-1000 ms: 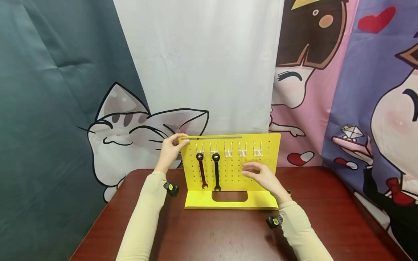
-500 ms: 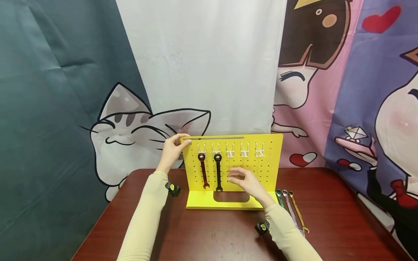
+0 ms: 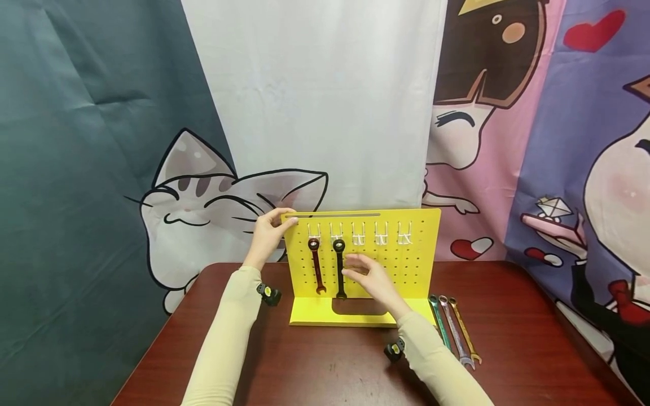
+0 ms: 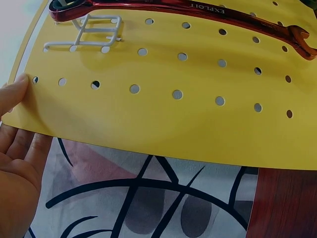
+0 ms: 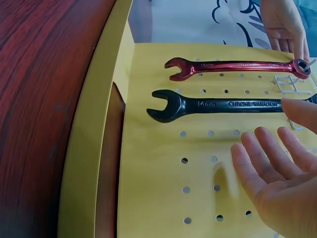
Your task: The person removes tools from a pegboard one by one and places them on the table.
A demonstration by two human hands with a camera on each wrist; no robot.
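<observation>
A yellow pegboard point(image 3: 386, 270) stands upright on the table. My left hand point(image 3: 265, 234) grips its upper left corner, thumb in front and fingers behind, as the left wrist view shows. From the two leftmost white hooks hang a red combination wrench point(image 3: 316, 268) and a black combination wrench point(image 3: 339, 270). My right hand point(image 3: 373, 279) is just right of the black wrench, fingers extended. In the right wrist view its thumb point(image 5: 299, 113) overlaps the black wrench's shaft near the ring end; whether they touch I cannot tell.
Three more wrenches lie on the table right of the board: a green wrench point(image 3: 439, 322), a silver-purple wrench point(image 3: 454, 330) and a gold wrench point(image 3: 463, 327). Several white hooks point(image 3: 381, 234) line the board's upper part. A printed curtain hangs behind the brown table point(image 3: 315, 366).
My right hand has moved left across the board to beside the black wrench, uncovering the three wrenches on the table. My left hand keeps its grip on the corner.
</observation>
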